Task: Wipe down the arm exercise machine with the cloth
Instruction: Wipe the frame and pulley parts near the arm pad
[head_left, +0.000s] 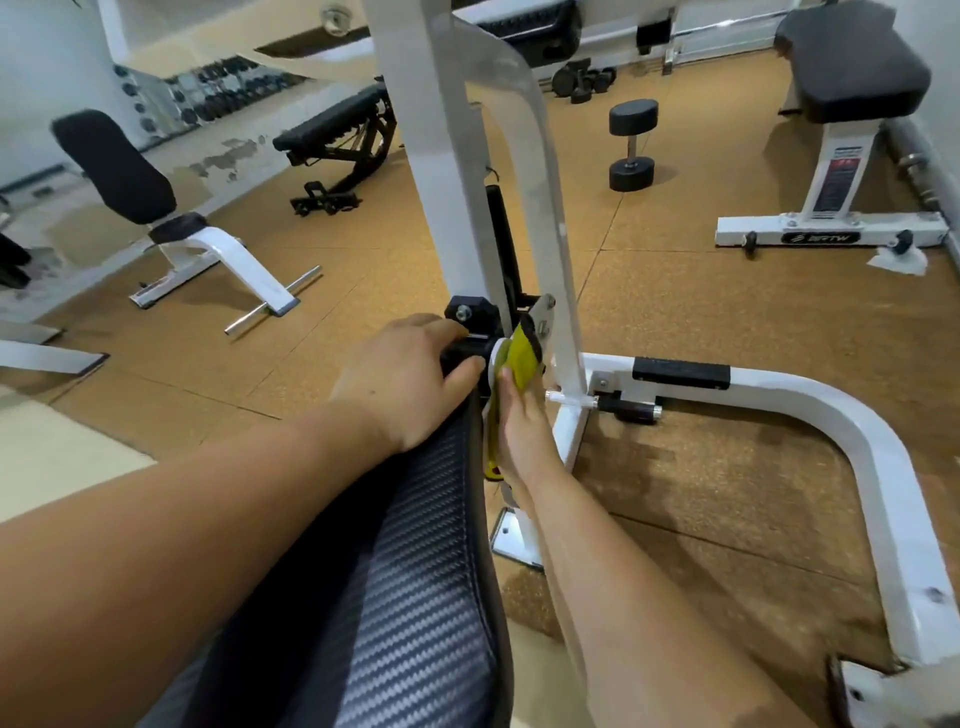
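Note:
The arm exercise machine has a white steel upright (441, 171) and a curved white base tube (831, 410). Its black and grey carbon-pattern pad (415, 597) runs from the bottom of the view toward the upright. My left hand (410, 384) rests on the far end of the pad, fingers curled over the black bracket at the pivot. My right hand (524, 431) reaches along the pad's right side and presses a yellow cloth (522, 358) against the white disc beside the upright. Part of the cloth is hidden behind the pad's edge.
The floor is tan cork-look matting. A black dumbbell (632, 145) stands upright beyond the machine. A white bench with a black pad (852, 62) is at right, a black adjustable bench (337, 145) and a white seat (156, 208) at left. A dumbbell rack lines the far wall.

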